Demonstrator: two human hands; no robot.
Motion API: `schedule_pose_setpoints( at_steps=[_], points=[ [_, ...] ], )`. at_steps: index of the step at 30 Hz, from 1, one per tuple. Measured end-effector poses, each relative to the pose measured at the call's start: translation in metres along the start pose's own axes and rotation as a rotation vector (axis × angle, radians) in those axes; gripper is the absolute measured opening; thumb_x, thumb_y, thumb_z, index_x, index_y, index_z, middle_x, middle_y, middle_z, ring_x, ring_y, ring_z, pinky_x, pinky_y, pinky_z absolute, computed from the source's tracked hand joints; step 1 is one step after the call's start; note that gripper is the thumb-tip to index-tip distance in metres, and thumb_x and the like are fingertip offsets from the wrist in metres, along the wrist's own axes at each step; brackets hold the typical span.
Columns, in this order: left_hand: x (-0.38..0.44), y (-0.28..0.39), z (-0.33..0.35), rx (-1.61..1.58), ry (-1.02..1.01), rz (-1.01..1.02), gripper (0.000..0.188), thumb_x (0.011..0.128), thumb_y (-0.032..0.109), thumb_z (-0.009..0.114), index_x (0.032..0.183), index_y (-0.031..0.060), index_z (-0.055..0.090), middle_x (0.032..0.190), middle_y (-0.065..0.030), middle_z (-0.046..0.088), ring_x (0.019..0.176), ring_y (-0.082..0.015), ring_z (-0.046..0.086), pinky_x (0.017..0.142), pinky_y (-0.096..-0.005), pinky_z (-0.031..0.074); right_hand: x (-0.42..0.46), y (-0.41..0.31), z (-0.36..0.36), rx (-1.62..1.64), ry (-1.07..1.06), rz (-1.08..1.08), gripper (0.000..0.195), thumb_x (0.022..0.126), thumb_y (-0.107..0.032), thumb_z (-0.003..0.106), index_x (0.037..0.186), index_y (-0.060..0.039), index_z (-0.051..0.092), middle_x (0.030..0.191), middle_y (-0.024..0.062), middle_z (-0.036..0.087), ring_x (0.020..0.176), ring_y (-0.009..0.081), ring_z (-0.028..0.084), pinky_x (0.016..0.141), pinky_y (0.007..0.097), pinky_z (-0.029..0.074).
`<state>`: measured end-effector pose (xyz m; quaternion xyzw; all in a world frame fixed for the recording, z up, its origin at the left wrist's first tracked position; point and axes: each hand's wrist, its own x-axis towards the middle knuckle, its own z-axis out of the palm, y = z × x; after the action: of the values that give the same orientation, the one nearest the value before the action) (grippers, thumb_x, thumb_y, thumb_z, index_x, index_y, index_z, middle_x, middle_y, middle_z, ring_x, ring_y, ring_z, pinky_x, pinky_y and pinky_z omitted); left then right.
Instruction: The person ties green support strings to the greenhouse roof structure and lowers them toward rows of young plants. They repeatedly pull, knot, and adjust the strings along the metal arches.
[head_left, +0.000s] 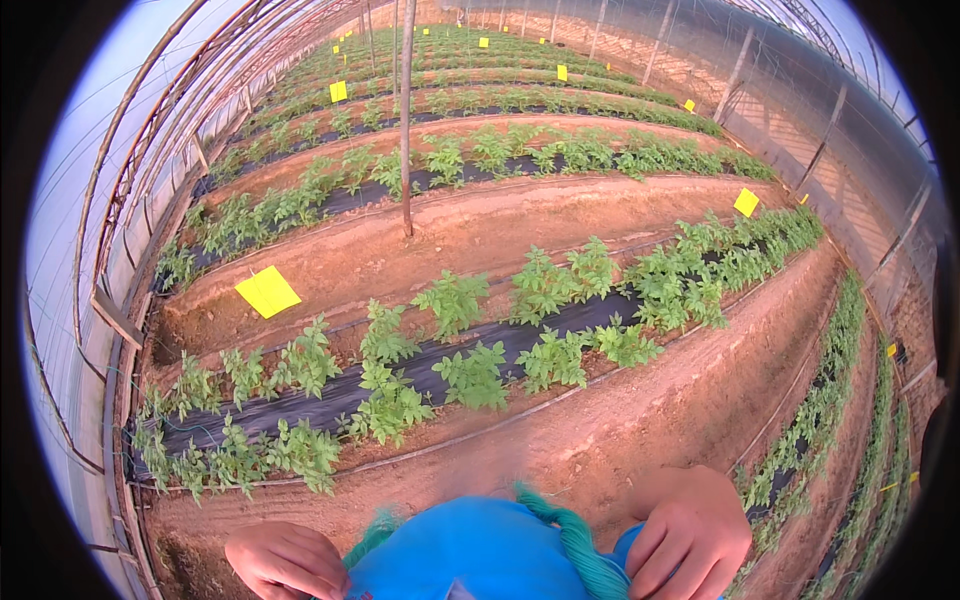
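At the bottom, a blue garment (465, 551) covers the front of my body. A thick bundle of green twine (574, 536) hangs over it, with another part of the bundle at its left side. My left hand (289, 559) is beside the left strands, fingers curled at the garment's edge; whether it grips twine or cloth cannot be told. On the other side, my right hand (686, 532) has bent fingers against the blue cloth near the twine's lower end; its fingertips are partly hidden. Beyond the hands stand young leafy plants (472, 375) in rows along black mulch film (442, 360).
Raised soil ridges (480, 217) cross the greenhouse. A wooden post (406, 120) stands between two rows. Yellow sticky cards (268, 291) hang above the plants. A thin drip line (450, 437) runs along the near bed. Curved poles and plastic film (75, 247) form the left wall.
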<state>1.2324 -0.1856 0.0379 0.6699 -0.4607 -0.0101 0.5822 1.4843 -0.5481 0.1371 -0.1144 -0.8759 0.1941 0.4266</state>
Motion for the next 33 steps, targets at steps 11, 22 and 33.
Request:
schedule_pose_setpoints(
  at_steps=[11, 22, 33],
  points=[
    [-0.029, 0.001, -0.012, -0.046, 0.045, 0.033, 0.044, 0.097, 0.024, 0.076, 0.123, -0.0097, 0.065, 0.113, -0.0238, 0.071, 0.099, -0.0363, 0.072, 0.081, -0.0460, 0.058, 0.002, -0.003, 0.047, 0.203, 0.381, -0.014, 0.008, 0.096, -0.003, 0.063, 0.097, 0.0055, 0.063, 0.097, 0.0246, 0.071, 0.082, 0.0377, 0.074, 0.075, 0.0501, 0.060],
    [-0.023, -0.009, 0.010, 0.033, 0.432, 0.053, 0.028, 0.096, 0.018, 0.073, 0.109, -0.0054, 0.067, 0.089, -0.0170, 0.071, 0.075, -0.0289, 0.068, 0.066, -0.0435, 0.055, -0.046, 0.012, 0.059, -0.291, 0.850, 0.100, 0.016, 0.085, -0.003, 0.082, 0.091, 0.0045, 0.069, 0.064, 0.0065, 0.055, 0.047, 0.0130, 0.044, 0.039, 0.0303, 0.030],
    [0.117, -0.100, 0.027, 0.884, 0.110, -0.274, 0.062, 0.070, 0.010, 0.086, 0.129, 0.0098, 0.064, 0.107, -0.0137, 0.070, 0.098, -0.0312, 0.068, 0.088, -0.0400, 0.052, -0.273, 0.276, 0.127, -0.776, 1.105, 1.555, 0.024, 0.095, -0.031, 0.072, 0.098, -0.0070, 0.073, 0.085, 0.0173, 0.072, 0.077, 0.0341, 0.069, 0.073, 0.0440, 0.054]
  ],
)
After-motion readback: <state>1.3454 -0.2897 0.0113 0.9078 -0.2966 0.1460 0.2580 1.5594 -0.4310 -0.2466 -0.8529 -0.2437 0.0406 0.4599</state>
